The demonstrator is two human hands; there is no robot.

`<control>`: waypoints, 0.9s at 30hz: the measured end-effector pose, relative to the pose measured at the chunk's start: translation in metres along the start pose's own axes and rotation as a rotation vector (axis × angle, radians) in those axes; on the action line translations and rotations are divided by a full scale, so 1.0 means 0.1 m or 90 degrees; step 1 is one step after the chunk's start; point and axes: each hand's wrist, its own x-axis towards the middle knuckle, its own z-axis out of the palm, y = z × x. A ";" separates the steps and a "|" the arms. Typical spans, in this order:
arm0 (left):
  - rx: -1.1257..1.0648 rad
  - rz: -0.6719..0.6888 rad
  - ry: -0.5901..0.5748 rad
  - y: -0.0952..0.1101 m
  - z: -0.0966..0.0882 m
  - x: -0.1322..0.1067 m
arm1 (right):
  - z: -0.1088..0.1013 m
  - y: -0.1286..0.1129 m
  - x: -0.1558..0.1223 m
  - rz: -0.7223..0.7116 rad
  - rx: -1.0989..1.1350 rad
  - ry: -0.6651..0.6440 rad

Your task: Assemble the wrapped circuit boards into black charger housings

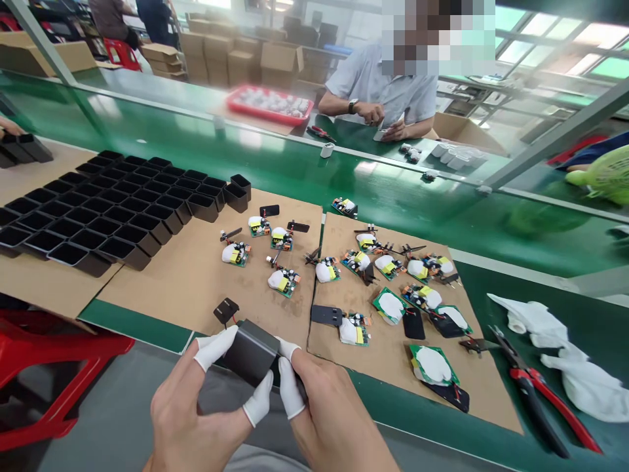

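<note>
Both hands wear white finger cots and hold one dark grey charger housing [250,351] at the bench's near edge. My left hand [196,406] grips its left side with thumb and forefinger. My right hand [324,413] pinches its right end. A small black cover plate [226,309] on thin wires sticks up from the housing. Just beyond, several small green circuit boards [284,280] with white and yellow parts lie on brown cardboard [196,288].
Rows of empty black housings [98,216] fill the left cardboard. More boards and black plates [326,315] lie to the right. Red-handled pliers [540,387] and white gloves [565,357] rest at far right. A person sits across the green conveyor [275,170]. A red stool [49,367] is lower left.
</note>
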 end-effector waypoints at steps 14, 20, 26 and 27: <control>0.038 0.058 0.010 -0.02 -0.02 0.02 | 0.13 0.00 0.01 0.029 0.134 0.009; 0.024 0.061 0.010 -0.02 -0.05 0.05 | 0.16 0.01 0.03 0.032 0.153 -0.008; 0.006 0.054 0.007 -0.02 -0.03 0.07 | 0.20 0.02 0.04 0.030 0.156 0.001; 0.003 0.055 0.007 -0.03 -0.03 0.07 | 0.20 0.01 0.04 0.026 0.146 0.006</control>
